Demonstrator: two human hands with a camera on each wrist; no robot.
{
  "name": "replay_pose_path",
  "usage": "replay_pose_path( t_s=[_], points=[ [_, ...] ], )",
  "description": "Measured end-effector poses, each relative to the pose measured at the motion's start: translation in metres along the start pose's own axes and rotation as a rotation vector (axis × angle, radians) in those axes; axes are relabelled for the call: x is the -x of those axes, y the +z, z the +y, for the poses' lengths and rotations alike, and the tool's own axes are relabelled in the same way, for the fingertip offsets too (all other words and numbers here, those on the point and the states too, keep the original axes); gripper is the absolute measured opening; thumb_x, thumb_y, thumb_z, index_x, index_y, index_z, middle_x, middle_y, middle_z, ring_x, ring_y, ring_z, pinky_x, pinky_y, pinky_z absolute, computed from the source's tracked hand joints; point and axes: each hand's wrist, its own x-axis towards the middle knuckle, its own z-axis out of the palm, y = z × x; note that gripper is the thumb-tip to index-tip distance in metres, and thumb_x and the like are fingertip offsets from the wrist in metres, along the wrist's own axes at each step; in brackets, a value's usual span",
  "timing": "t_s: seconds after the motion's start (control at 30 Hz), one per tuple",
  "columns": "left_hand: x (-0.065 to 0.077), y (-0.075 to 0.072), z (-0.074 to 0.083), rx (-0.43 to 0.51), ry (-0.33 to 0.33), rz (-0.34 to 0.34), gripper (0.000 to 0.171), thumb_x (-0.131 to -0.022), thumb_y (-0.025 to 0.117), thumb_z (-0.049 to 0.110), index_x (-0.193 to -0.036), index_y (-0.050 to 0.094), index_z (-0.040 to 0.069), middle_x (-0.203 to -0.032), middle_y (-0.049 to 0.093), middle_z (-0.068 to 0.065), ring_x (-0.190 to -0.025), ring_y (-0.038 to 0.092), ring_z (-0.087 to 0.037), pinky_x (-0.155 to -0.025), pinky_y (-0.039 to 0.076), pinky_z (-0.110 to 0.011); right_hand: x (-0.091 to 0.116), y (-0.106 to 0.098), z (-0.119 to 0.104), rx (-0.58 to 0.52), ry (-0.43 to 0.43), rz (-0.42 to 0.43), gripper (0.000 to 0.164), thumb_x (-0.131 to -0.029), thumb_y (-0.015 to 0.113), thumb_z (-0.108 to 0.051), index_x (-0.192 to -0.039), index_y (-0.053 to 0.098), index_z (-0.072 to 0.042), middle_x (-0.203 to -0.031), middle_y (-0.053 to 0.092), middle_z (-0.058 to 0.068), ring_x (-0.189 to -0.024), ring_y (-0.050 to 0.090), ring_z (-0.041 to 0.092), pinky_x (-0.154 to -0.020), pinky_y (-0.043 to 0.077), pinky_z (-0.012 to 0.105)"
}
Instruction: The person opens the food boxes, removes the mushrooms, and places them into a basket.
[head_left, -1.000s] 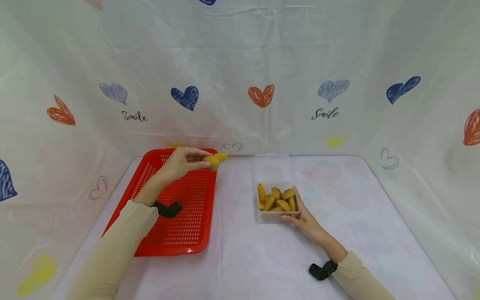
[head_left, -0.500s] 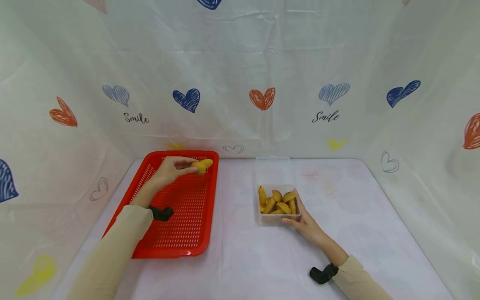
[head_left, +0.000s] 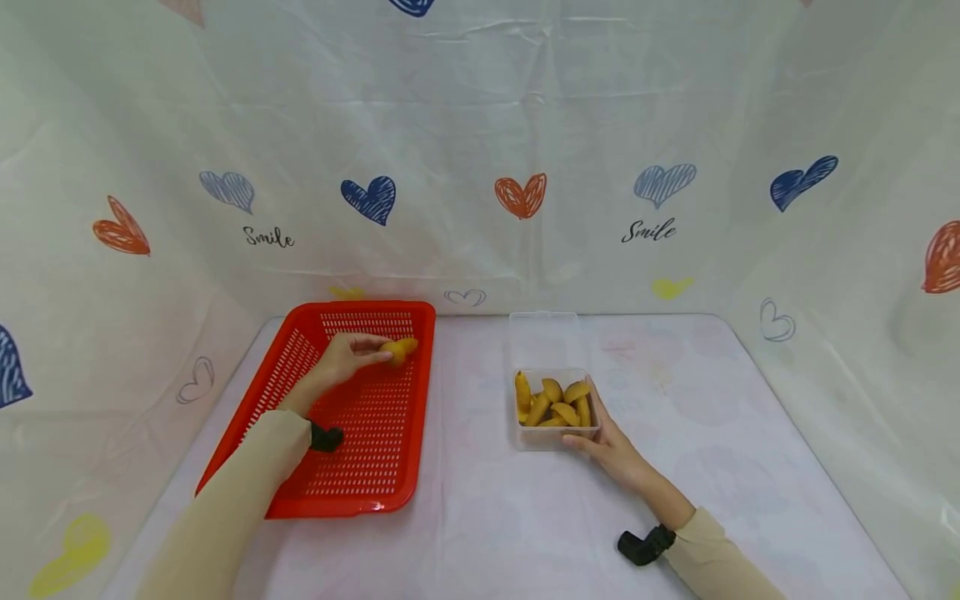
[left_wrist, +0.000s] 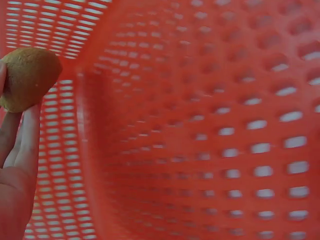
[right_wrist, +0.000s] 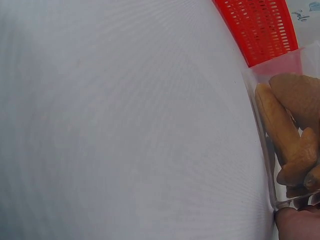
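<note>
My left hand (head_left: 341,358) is over the far part of a red plastic basket (head_left: 408,467). It pinches a yellow-brown mushroom (head_left: 400,350) between thumb and fingers. In the left wrist view the rounded cap of this mushroom (left_wrist: 32,75) shows against the basket's perforated wall. To the right of the basket stands a small clear plastic box (head_left: 540,438), holding several similar mushrooms (head_left: 551,390). Gripping the box at its near right corner is my right hand (head_left: 618,454). Only a fingertip (right_wrist: 300,224) of it appears in the right wrist view, at the box's edge.
The box's clear lid (head_left: 543,340) is folded back behind it. A white cloth (head_left: 487,517) covers the table. Behind and at the sides hangs a white curtain (head_left: 450,125) printed with hearts. Each wrist wears a black camera mount (head_left: 645,546).
My left hand has moved left and lower, from the basket's far right rim to inside its outline, still holding the mushroom. The right hand and the box have stayed in place.
</note>
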Motion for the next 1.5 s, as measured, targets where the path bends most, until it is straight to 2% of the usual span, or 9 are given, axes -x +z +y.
replay_pose_path(
  t_s=[0.2,0.43,0.53,0.7,0.83,0.93,1.2,1.3,1.5],
  points=[
    [0.001,0.004,-0.013,-0.029,-0.026,-0.014,0.035,-0.093,0.072,0.012,-0.123,0.067,-0.005,-0.119,0.068,-0.021,-0.109,0.065,-0.033,-0.09,0.054,-0.028,-0.001,0.0,0.0,-0.011,-0.012,-0.004,0.102,-0.097,0.066,-0.008,-0.159,-0.01,-0.035,-0.164,-0.013,0.016,-0.049,0.033,0.006,-0.045,0.035,0.027],
    [0.0,0.003,-0.019,0.001,-0.048,-0.062,0.036,-0.093,0.071,0.009,-0.125,0.065,-0.008,-0.12,0.067,-0.024,-0.109,0.065,-0.034,-0.087,0.055,-0.024,0.0,0.0,0.0,-0.011,0.002,0.006,0.102,-0.096,0.067,-0.009,-0.159,-0.01,-0.036,-0.164,-0.011,0.015,-0.053,0.033,0.008,-0.045,0.034,0.026],
    [-0.001,0.002,-0.019,0.003,-0.039,-0.078,0.037,-0.094,0.07,0.008,-0.126,0.063,-0.009,-0.121,0.066,-0.026,-0.111,0.065,-0.036,-0.087,0.055,-0.024,0.0,0.0,-0.001,-0.006,0.004,0.009,0.103,-0.096,0.067,-0.009,-0.159,-0.009,-0.036,-0.164,-0.012,0.014,-0.054,0.033,0.009,-0.046,0.033,0.026],
    [0.001,-0.001,-0.017,0.013,-0.02,-0.087,0.041,-0.094,0.07,0.009,-0.129,0.061,-0.009,-0.125,0.063,-0.026,-0.116,0.061,-0.039,-0.091,0.054,-0.027,0.001,0.0,-0.001,-0.019,0.006,0.002,0.103,-0.097,0.067,-0.009,-0.159,-0.01,-0.037,-0.163,-0.006,0.017,-0.051,0.033,0.007,-0.046,0.034,0.025],
    [-0.001,-0.002,-0.014,0.045,0.008,-0.079,0.041,-0.095,0.069,0.007,-0.131,0.059,-0.009,-0.127,0.062,-0.026,-0.12,0.059,-0.037,-0.093,0.052,-0.025,0.0,0.001,-0.001,-0.028,0.004,0.0,0.103,-0.097,0.067,-0.009,-0.158,-0.01,-0.037,-0.164,-0.012,0.015,-0.051,0.031,0.006,-0.045,0.033,0.026],
    [-0.005,-0.003,-0.01,0.06,0.019,-0.062,0.041,-0.095,0.068,0.007,-0.132,0.059,-0.008,-0.129,0.062,-0.024,-0.121,0.059,-0.035,-0.095,0.051,-0.025,0.0,0.001,-0.001,-0.023,0.004,0.004,0.103,-0.097,0.067,-0.009,-0.159,-0.01,-0.037,-0.164,-0.013,0.015,-0.051,0.031,0.006,-0.045,0.032,0.026],
    [-0.01,-0.002,0.016,0.058,-0.008,-0.02,0.044,-0.097,0.068,0.016,-0.137,0.059,0.001,-0.135,0.061,-0.018,-0.125,0.057,-0.032,-0.105,0.045,-0.042,0.0,0.001,0.0,-0.023,0.001,0.0,0.103,-0.097,0.067,-0.009,-0.159,-0.011,-0.036,-0.164,-0.015,0.015,-0.053,0.031,0.007,-0.046,0.032,0.027],
    [-0.013,0.0,0.027,0.06,-0.006,-0.025,0.046,-0.097,0.068,0.022,-0.14,0.058,0.006,-0.138,0.059,-0.014,-0.128,0.054,-0.03,-0.106,0.044,-0.043,0.0,0.001,-0.001,-0.023,0.004,-0.001,0.103,-0.097,0.067,-0.009,-0.159,-0.011,-0.037,-0.164,-0.012,0.016,-0.051,0.032,0.006,-0.046,0.033,0.027],
    [-0.019,0.012,0.052,0.137,-0.014,-0.055,0.049,-0.095,0.071,0.029,-0.139,0.06,0.011,-0.138,0.06,-0.01,-0.129,0.054,-0.028,-0.107,0.043,-0.047,-0.001,0.001,0.001,-0.014,0.009,0.005,0.102,-0.097,0.067,-0.01,-0.159,-0.009,-0.038,-0.164,-0.012,0.015,-0.054,0.033,0.009,-0.046,0.033,0.025]
  ],
)
